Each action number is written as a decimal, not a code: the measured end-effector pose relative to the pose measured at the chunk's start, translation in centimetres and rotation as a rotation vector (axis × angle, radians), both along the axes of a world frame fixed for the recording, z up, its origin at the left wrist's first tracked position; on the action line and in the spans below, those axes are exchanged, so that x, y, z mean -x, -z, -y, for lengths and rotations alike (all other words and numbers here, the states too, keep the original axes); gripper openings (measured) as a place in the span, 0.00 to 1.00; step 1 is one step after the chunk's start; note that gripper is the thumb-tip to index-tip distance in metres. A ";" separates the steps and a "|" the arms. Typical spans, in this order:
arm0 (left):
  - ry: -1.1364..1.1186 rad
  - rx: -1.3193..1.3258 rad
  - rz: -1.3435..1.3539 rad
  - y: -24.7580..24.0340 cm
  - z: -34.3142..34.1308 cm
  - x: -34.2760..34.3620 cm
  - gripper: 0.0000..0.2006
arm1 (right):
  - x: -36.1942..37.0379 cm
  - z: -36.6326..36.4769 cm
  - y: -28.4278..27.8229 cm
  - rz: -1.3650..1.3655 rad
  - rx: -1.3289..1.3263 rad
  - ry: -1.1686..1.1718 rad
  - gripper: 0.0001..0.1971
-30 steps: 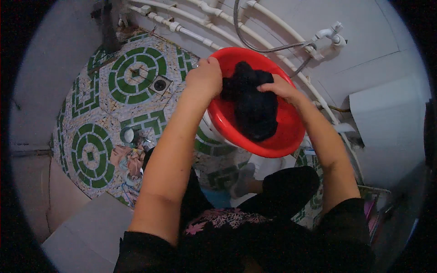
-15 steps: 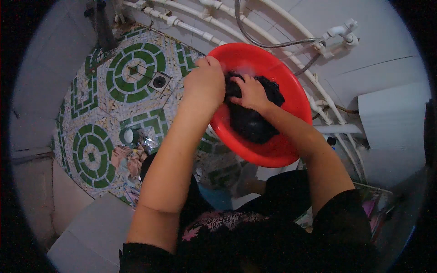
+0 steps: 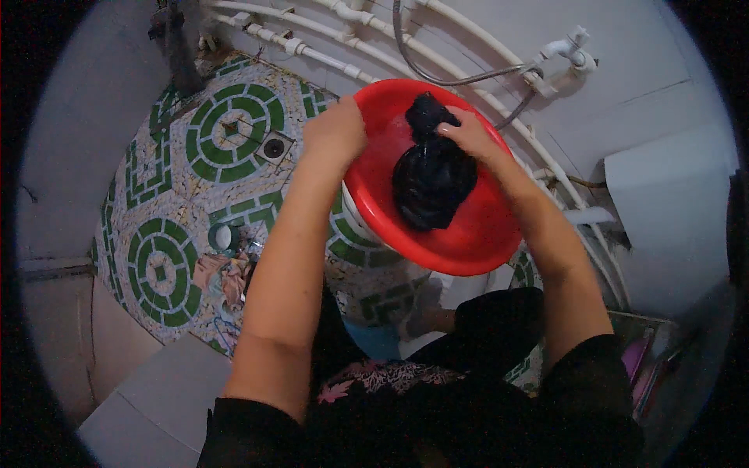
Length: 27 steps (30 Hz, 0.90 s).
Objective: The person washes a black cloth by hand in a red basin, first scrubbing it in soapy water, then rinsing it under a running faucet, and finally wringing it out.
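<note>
A red plastic basin [image 3: 499, 251] is in front of me, with a little foamy water at its left side. My left hand [image 3: 335, 134] is closed on the basin's left rim, its fingertips mostly hidden. Inside the basin hangs or lies a bunched, shiny black wet cloth [image 3: 433, 183]. My right hand [image 3: 468, 134] pinches this cloth near its narrow upper end, thumb on top. The wider part bulges below the grip, and I cannot tell whether it touches the basin's bottom.
White pipes [image 3: 328, 58] run along the wall behind the basin, with a tap [image 3: 566, 48] and a flexible metal hose [image 3: 460, 81]. On the green-patterned tiles are a floor drain [image 3: 274, 148], a small round container [image 3: 224, 237] and crumpled pinkish cloth [image 3: 226, 274].
My right hand has gone from lying spread on the cloth to gripping its upper end, gathering it into a narrow neck. The basin and my left hand have shifted slightly left.
</note>
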<state>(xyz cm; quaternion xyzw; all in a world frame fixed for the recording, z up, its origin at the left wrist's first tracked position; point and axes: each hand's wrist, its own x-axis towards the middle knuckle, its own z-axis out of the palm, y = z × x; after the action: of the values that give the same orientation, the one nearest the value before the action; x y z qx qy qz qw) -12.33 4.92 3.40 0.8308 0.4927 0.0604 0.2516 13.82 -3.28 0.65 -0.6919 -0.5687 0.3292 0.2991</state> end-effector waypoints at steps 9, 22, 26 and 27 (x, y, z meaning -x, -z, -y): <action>-0.015 -0.001 -0.038 0.0 -0.1 -0.5 0.18 | 1.3 6.2 -8.9 0.422 0.464 -0.534 0.33; -0.030 -0.263 -0.061 0.9 1.0 -2.2 0.16 | 5.5 0.5 6.3 0.853 0.061 -0.118 0.28; -0.040 -0.285 -0.053 0.9 1.1 -2.2 0.16 | 4.8 -3.3 8.0 0.771 0.308 0.171 0.32; -0.043 -0.307 -0.046 1.1 1.0 -2.1 0.15 | 5.0 -3.9 7.6 0.718 0.403 0.259 0.32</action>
<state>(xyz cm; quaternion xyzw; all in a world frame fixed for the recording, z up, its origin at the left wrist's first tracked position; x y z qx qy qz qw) -10.28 3.89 2.28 0.8499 0.5012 0.1214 0.1087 8.79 0.63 -6.92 -0.8728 -0.4696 0.1316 -0.0201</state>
